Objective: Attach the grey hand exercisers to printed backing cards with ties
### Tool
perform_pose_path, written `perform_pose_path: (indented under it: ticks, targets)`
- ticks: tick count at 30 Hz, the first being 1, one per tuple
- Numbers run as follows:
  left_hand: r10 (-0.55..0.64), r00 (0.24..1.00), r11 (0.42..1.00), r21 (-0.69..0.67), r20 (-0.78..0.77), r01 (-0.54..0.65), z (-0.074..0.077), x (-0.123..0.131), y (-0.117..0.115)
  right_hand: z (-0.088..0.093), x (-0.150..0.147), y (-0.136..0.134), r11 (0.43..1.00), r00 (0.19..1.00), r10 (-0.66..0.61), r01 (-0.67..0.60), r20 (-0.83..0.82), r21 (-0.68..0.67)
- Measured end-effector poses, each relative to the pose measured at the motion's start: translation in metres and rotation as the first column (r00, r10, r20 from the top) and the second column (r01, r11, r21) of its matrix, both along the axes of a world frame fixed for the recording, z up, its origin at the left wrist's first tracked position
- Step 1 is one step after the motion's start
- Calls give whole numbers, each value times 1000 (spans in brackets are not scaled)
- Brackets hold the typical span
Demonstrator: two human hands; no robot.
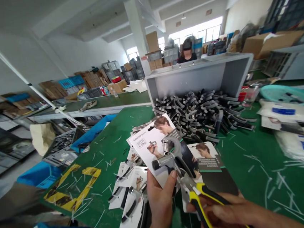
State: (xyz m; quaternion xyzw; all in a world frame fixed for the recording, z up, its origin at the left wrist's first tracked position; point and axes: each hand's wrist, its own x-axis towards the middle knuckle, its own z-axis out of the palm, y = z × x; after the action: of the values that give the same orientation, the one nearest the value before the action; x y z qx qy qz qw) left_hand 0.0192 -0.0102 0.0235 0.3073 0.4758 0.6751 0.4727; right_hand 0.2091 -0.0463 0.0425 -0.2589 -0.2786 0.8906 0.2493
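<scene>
My left hand (160,204) is closed on a printed backing card (155,144) with a grey hand gripper (172,155) lying on it, thumb pressed on the card's lower edge. My right hand (231,214) is wrapped round the yellow-and-black handles of pliers (197,195), whose jaws sit at the hand gripper's lower handle. Under and left of the card lie several finished cards with hand grippers (130,198) on the green table (254,175).
A tipped grey crate (199,75) spills a heap of black-and-grey hand grippers (202,111) behind the card. White packets (299,139) and a teal basin (287,95) lie at right. Blue bins (47,170) stand off the table's left edge. A person sits far behind.
</scene>
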Motion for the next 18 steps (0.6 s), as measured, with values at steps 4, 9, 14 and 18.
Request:
perform_pose_path:
  ticks: [4,9,14,18]
  targets:
    - [-9,1000,1000,14,-30,9,-8,-5,-1,3,-6,8,999,997,48,-49,-55,-10]
    - [23,998,999,49,-55,-21,-17,-6,3,3,-1,13,997,995,69,-70,-74,-19]
    - [30,995,999,30,-97,-28,-15,-6,1,3,0,18,994,991,102,-105,-88,-21]
    - [32,993,999,1,-117,-32,-15,-7,-1,-1,1,23,987,987,133,-140,-93,-73]
